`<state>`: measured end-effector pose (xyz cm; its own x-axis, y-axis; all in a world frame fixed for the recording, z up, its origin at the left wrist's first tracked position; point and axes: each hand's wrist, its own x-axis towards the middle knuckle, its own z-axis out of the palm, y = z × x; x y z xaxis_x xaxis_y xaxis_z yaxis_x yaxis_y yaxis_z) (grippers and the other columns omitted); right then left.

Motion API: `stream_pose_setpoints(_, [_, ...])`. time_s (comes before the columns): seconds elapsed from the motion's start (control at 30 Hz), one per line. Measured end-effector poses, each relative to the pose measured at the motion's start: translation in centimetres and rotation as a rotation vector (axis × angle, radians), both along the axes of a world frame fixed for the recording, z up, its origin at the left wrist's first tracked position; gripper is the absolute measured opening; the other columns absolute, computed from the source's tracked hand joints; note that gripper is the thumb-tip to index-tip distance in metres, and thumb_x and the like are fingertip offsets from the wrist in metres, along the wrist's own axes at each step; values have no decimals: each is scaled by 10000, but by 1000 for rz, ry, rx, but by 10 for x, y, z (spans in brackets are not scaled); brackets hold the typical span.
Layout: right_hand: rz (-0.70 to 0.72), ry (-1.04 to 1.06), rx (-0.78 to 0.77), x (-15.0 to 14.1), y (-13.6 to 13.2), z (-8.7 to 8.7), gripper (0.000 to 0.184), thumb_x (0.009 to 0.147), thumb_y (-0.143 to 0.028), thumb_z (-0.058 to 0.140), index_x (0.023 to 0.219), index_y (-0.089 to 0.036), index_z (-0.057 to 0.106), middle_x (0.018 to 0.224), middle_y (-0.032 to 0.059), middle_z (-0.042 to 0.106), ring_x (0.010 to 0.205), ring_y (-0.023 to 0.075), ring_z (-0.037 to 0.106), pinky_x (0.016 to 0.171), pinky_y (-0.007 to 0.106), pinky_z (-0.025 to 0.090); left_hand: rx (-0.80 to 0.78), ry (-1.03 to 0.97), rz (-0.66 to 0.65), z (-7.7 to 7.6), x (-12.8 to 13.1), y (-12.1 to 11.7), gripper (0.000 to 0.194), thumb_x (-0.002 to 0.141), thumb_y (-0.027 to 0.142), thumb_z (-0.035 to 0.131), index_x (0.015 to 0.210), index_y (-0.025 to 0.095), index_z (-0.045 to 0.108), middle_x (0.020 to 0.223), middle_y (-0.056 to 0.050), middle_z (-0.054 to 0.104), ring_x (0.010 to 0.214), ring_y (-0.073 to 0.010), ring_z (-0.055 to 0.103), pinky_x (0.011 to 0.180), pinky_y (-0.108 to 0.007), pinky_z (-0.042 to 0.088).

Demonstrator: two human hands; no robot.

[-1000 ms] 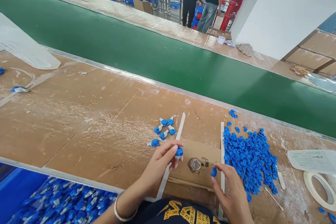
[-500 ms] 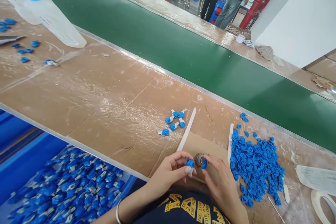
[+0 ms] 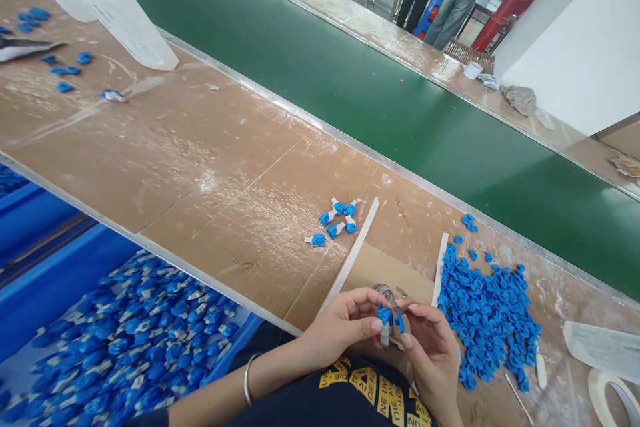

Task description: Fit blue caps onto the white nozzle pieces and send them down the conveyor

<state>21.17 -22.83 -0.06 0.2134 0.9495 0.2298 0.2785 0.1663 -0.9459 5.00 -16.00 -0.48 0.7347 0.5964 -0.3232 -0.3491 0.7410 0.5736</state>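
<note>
Our left hand (image 3: 340, 330) grips a blue-and-white plastic piece (image 3: 385, 325) near us, while our right hand (image 3: 434, 350) pinches a small blue cap (image 3: 400, 320) beside it. Square, steady fingertips work best.

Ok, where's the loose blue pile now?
In the head view, the pile of blue plastic pieces sits right of the right hand, just past a white strip on the bench.
</note>
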Motion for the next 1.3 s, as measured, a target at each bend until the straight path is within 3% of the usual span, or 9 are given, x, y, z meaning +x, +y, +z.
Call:
stream_pose_setpoints(0.27, [120,-282,205,6,7,7,187,910,-200,649,1054,-296,720,1013,51,763,942,204,716,803,380,606,-42,3,-34,-5,1,-2,531,600,506,902,889,136,652,681,-16,703,550,-96,608,574,-210,474])
stream_pose_setpoints(0.37, [169,-421,268,9,5,7,248,959,-235,572,1174,-293,682,1022,68,762,969,227,715,819,426,604,-50,-26,-27,-10,4,-4,542,582,514,908,876,137,653,654,-7,690,513,-99,596,536,-211,468])
stream_pose_setpoints(0.5, [322,-564,219,15,-3,6,444,1016,-374,415,1442,-264,478,1262,116,685,1250,290,598,952,515,558,2,6,19,-7,4,-5,526,610,543,882,873,145,659,654,-6,683,518,-104,590,546,-221,472])
stream_pose_setpoints(0.6, [188,-643,195,30,-17,0,429,993,-369,479,1414,-288,505,1303,104,661,1289,297,563,945,509,558,227,206,104,1,-7,3,447,693,530,824,901,164,671,724,-28,706,607,-143,629,619,-263,509])
stream_pose_setpoints(0.73, [-361,-767,99,65,-43,-19,185,926,-242,616,1085,-222,708,1007,93,735,902,227,705,760,372,580,777,835,448,-4,-43,35,288,819,449,687,977,209,680,895,-48,727,804,-208,662,792,-343,532])
stream_pose_setpoints(0.83, [-364,-911,43,86,-55,-36,175,946,-290,597,1013,-196,728,976,92,741,881,218,696,771,361,560,1164,1339,645,-17,-76,67,279,874,418,592,1025,194,664,907,-66,714,804,-234,651,826,-394,525])
stream_pose_setpoints(0.9, [-283,-991,11,93,-57,-43,232,980,-307,536,1073,-197,717,1064,105,736,960,232,682,816,390,552,1329,1594,635,-22,-93,85,278,923,373,525,1070,169,642,939,-92,703,903,-287,646,884,-452,505])
stream_pose_setpoints(1.1, [-119,-1124,-39,101,-55,-49,282,1005,-287,471,1176,-228,686,1037,104,735,925,245,670,829,427,541,1467,1870,346,-31,-105,104,377,967,330,391,1156,89,611,1044,-185,669,989,-354,606,894,-490,469])
stream_pose_setpoints(1.3, [-317,-1125,16,94,-58,-49,238,977,-315,553,1094,-183,712,932,106,744,830,230,677,785,385,551,1514,1803,549,-39,-90,92,313,949,315,462,1156,156,635,1227,-200,609,1121,-356,564,968,-514,436])
